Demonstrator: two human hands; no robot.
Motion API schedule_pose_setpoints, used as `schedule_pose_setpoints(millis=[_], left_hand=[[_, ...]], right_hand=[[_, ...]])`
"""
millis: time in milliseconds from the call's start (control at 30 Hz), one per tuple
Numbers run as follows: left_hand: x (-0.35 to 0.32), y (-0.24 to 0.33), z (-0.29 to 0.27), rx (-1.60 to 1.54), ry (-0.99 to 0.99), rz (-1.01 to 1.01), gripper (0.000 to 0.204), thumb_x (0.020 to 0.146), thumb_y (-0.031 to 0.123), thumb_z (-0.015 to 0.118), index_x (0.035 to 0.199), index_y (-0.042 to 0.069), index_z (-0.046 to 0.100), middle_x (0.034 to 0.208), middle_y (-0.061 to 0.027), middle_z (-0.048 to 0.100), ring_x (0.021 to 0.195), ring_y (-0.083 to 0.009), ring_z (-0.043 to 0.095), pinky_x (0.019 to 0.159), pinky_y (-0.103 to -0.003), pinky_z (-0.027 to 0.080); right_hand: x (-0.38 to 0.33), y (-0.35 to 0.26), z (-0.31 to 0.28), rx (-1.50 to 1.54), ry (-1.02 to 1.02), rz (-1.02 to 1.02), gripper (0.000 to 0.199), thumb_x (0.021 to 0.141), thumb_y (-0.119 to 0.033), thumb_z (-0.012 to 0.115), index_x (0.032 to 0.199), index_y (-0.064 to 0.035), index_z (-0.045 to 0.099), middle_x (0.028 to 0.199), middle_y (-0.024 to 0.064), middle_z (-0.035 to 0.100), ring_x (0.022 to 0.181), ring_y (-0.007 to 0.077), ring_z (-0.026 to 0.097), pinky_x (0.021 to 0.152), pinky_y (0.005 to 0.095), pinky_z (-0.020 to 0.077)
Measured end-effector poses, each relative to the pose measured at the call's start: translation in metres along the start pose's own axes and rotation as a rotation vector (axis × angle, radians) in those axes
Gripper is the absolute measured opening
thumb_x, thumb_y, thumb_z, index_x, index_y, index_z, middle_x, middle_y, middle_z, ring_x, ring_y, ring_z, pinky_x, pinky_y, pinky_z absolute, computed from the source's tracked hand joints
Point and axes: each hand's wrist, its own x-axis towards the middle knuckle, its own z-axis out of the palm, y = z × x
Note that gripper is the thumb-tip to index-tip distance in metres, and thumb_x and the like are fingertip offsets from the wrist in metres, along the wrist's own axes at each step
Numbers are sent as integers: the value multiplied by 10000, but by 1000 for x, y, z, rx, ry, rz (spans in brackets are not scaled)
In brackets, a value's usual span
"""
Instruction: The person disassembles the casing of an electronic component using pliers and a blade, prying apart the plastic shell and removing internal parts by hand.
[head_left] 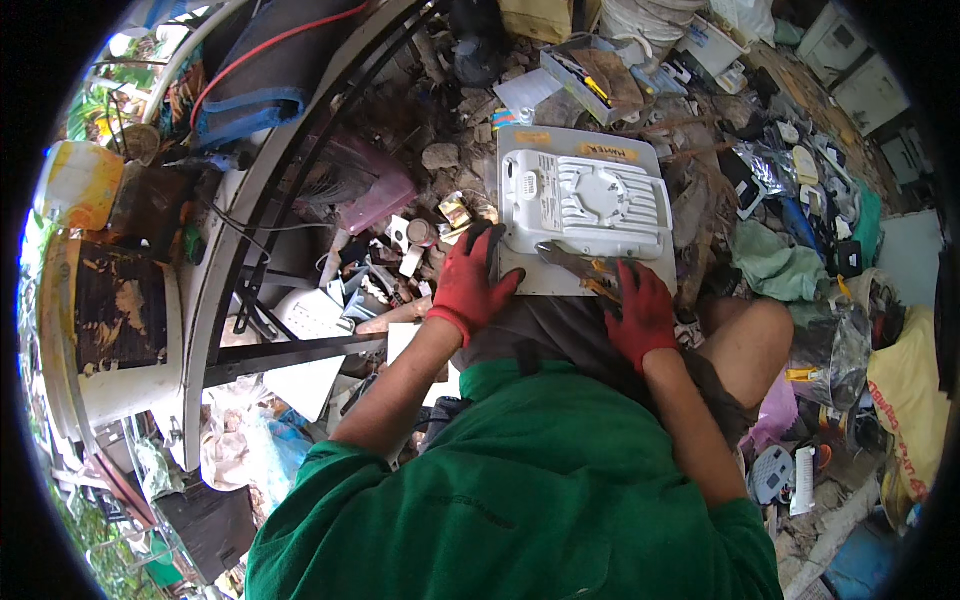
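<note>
A pale grey flat panel [575,140] lies across my lap, with a white ribbed housing [590,200] on it. My left hand [474,275], in a red glove, rests at the panel's left edge. Its thumb is spread away from the fingers and touches the near left corner. At the near right edge, my right hand [642,312], also in a red glove, is closed on the orange-yellow handles of dark-jawed pliers [572,262]. The jaws lie over the near part of the panel, pointing left, close to the housing. The glove partly hides the handles.
A dark metal frame [300,355] runs along my left. Beyond the panel stands a grey tray [590,85] with tools. Scrap parts and bags lie all around, including a green cloth [780,260] and a yellow sack [905,390] at the right. A stone [440,156] sits left of the panel.
</note>
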Motion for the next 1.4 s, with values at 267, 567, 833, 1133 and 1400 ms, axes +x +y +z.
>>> schedule_pose_setpoints(millis=[267, 567, 833, 1133, 1400], left_hand=[[-16, -11, 14, 3, -23, -10, 603, 803, 344, 758, 1309, 76, 568, 1342, -225, 516, 1260, -419, 488, 1079, -468, 399], [-13, -3, 17, -48, 44, 114, 611, 744, 292, 805, 1278, 85, 592, 1275, -192, 546, 1196, -393, 509, 1029, -485, 420], [37, -11, -9, -19, 65, 185, 845, 752, 328, 800, 1449, 56, 407, 1464, -266, 385, 1357, -442, 379, 1155, -467, 307], [168, -62, 29, -830, -46, -306, 553, 869, 231, 751, 1335, 18, 544, 1265, -109, 626, 1124, -231, 615, 974, -372, 498], [161, -64, 63, -1456, -114, -613, 484, 885, 263, 741, 1247, -28, 604, 1099, -111, 704, 948, -216, 691, 817, -340, 566]], right_hand=[[0, 6, -10, 254, -1, 47, 758, 766, -267, 703, 1442, -67, 426, 1402, 270, 434, 1219, 411, 496, 1036, 459, 422], [-20, 3, -36, 1157, -370, -95, 483, 918, -114, 574, 1382, 2, 507, 1238, 80, 623, 1083, 134, 586, 922, 293, 477], [-18, -1, -15, 1583, -609, 376, 577, 877, -39, 619, 1433, -14, 463, 1333, 91, 586, 1129, 178, 594, 932, 295, 493], [-19, -27, -45, 1803, -694, 295, 607, 852, -26, 616, 1428, -24, 427, 1283, 109, 598, 1115, 213, 609, 900, 316, 507], [-28, -18, -43, 2037, -587, 257, 628, 859, -2, 586, 1459, -29, 404, 1347, 114, 565, 1127, 204, 610, 897, 325, 511]])
